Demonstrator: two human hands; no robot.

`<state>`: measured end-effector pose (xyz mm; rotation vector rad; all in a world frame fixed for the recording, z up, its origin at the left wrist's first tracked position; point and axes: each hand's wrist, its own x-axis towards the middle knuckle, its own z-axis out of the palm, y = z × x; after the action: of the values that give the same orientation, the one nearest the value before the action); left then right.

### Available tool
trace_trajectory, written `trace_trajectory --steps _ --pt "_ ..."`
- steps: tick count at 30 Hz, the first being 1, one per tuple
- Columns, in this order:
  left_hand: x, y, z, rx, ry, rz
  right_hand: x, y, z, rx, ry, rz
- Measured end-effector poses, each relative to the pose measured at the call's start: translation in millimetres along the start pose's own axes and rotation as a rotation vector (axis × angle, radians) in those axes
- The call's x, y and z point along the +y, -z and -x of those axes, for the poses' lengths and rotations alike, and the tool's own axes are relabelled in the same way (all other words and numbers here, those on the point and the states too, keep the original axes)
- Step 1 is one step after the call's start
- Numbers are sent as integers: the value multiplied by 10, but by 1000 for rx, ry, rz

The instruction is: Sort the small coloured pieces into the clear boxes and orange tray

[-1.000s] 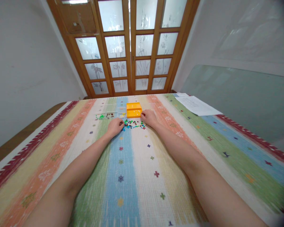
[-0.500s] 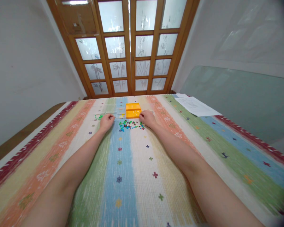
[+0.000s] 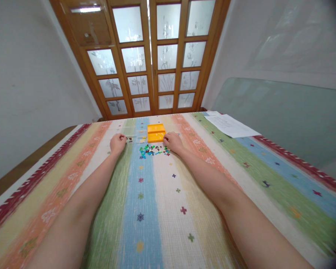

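Note:
A scatter of tiny coloured beads (image 3: 153, 150) lies on the striped cloth (image 3: 156, 209) far ahead of me. Behind it stands a small orange tray (image 3: 156, 133). To the tray's left sits a clear compartment box (image 3: 136, 139) with a few sorted bits. My left hand (image 3: 117, 142) is curled over the left end of that box, fingers closed; what they pinch is too small to see. My right hand (image 3: 172, 141) rests at the right edge of the bead scatter, beside the orange tray, fingers bent down onto the cloth.
A white paper sheet (image 3: 231, 125) lies at the far right of the cloth. Wooden glazed doors (image 3: 154, 56) stand behind the table. A glass pane (image 3: 282, 116) leans on the right wall. The table's left edge drops to a wooden floor (image 3: 19, 168).
My left hand has moved from the bead scatter leftward and back, to the left end of the clear box. My right hand has stayed by the beads. The view has shifted slightly.

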<state>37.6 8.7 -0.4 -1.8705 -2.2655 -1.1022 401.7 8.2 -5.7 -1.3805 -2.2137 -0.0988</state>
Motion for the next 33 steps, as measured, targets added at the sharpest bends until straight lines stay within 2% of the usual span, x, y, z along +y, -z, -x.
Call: trace_trajectory --steps 3,6,8,13,17,22,28,33 --pt "64 -9 -42 -6 3 18 5 -7 -6 3 -2 -2" --pt "224 -48 1 -46 -48 52 2 -4 -6 7 8 -3" --pt "370 -73 89 -118 -148 79 -2 4 -2 8 13 -3" --pt "707 -71 390 -356 -587 49 -8 16 3 -3 8 6" --pt "828 -47 526 -416 -707 -73 -3 7 4 -2 7 3" --pt "817 -44 550 -432 -739 -125 -4 7 -1 -17 12 10" --pt "815 -72 560 -457 -681 -62 -14 18 -4 -32 8 19" --pt "836 -104 594 -447 -641 -39 -74 69 3 -15 61 13"
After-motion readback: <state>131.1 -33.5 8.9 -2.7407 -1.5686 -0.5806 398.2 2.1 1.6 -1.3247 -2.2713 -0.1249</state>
